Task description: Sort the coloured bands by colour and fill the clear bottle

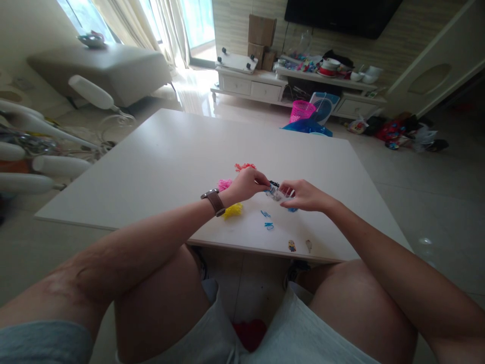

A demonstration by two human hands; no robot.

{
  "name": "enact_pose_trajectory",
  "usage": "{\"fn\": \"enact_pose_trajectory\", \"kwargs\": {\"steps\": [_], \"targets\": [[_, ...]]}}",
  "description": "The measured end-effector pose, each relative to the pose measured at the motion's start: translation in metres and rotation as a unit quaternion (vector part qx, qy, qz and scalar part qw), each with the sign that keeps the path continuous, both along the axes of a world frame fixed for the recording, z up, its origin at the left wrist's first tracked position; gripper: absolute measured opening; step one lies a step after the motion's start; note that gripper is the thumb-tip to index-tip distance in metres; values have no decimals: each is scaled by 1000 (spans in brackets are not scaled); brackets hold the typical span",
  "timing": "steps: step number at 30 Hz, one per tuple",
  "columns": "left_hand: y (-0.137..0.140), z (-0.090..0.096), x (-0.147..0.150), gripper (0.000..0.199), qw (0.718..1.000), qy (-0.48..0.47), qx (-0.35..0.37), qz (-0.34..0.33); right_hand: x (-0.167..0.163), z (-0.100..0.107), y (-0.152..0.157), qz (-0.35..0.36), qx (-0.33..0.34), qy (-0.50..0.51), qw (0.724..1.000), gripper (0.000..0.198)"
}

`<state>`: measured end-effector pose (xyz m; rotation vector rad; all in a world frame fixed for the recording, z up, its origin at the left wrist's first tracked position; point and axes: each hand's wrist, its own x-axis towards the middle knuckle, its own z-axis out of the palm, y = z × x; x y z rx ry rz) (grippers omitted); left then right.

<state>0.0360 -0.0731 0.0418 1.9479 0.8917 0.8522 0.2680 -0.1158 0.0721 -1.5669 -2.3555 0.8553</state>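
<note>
A small clear plastic packet with some blue at its left end is stretched between my hands above the table. My left hand, with a brown-strapped watch at the wrist, pinches its left end. The other end is in the fingers of my right hand. Around them lie bundles of thin strands: orange-red, pink, yellow, black and blue, some partly hidden by my hands. Closer to me are loose blue pieces, a minion figure and a small pale item.
The white table spans the space before me, its near edge above my knees. White lamp arms reach in at the left. Beyond the table stand a pink basket, blue plastic and a white cabinet.
</note>
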Motion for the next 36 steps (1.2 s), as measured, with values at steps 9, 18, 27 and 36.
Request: {"fn": "enact_pose_trajectory", "kwargs": {"steps": [9,18,27,36], "targets": [[-2,3,1,11,999,7,31,-4,-1,0,-1,-10,-8,4,1000,27],[-2,3,1,2,1000,5,-7,3,-5,0,-3,-1,-30,16,999,29],[-1,0,0,6,1000,-7,10,4,-7,2,-4,1,-36,12,999,28],[-1,0,0,10,1000,-16,15,1,-6,2,-4,4,-33,18,999,28]]}}
